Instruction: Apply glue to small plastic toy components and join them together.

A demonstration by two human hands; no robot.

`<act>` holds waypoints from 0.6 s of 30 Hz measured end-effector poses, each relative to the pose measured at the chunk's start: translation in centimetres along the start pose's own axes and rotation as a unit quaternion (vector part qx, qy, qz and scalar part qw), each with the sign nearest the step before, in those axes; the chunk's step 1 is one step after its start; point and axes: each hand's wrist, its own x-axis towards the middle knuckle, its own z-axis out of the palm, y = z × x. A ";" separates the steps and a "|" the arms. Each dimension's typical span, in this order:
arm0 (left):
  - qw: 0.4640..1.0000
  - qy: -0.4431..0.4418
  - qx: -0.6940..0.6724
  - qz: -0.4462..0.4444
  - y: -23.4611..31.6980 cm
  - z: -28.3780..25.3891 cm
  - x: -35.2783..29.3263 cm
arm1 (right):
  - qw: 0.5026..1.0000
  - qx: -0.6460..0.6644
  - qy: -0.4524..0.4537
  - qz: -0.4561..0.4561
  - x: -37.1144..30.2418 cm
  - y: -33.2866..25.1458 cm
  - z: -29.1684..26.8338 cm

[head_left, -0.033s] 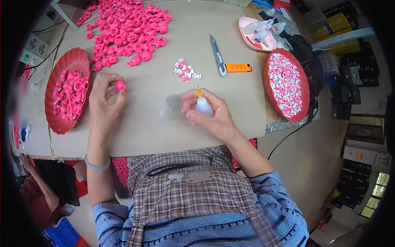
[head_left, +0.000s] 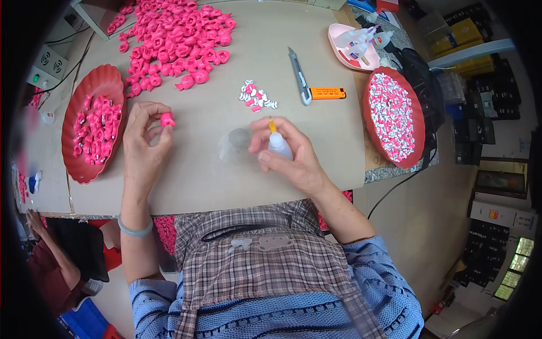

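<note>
My left hand (head_left: 141, 138) pinches a small pink plastic piece (head_left: 167, 119) between thumb and fingertips, just above the table. In my right hand (head_left: 296, 158) is a small white squeeze bottle (head_left: 279, 146) with a yellow neck and a thin tip pointing up. Its fingers wrap round the bottle, to the right of a grey round smudge (head_left: 239, 138) on the tabletop. Beyond the bottle lies a little pile of white and pink pieces (head_left: 258, 97). A red scalloped tray (head_left: 70, 135) of pink pieces stands to the left of my left hand.
A heap of pink pieces (head_left: 175, 42) covers the far left. A utility knife (head_left: 299, 76) and an orange box (head_left: 328, 94) lie beyond my right hand. At right stand a red tray (head_left: 418, 127) of small pieces and a pink dish (head_left: 335, 35) of bottles. Another person's arm (head_left: 59, 257) shows lower left.
The pink piece in my left hand has shifted and turned slightly. My right hand, with the squeeze bottle, has barely moved.
</note>
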 end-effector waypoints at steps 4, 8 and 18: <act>0.934 -0.049 -0.337 -0.106 0.9 0.3 -2.2 | 0.997 0.065 -0.042 -0.013 -0.2 0.2 0.0; 0.833 -0.075 -0.515 -0.188 2.4 1.2 -4.4 | 0.997 0.066 -0.034 -0.019 -0.2 0.7 0.6; 0.696 -0.081 -0.634 -0.328 4.5 3.4 -5.8 | 0.985 0.164 0.027 -0.043 -0.3 1.1 0.5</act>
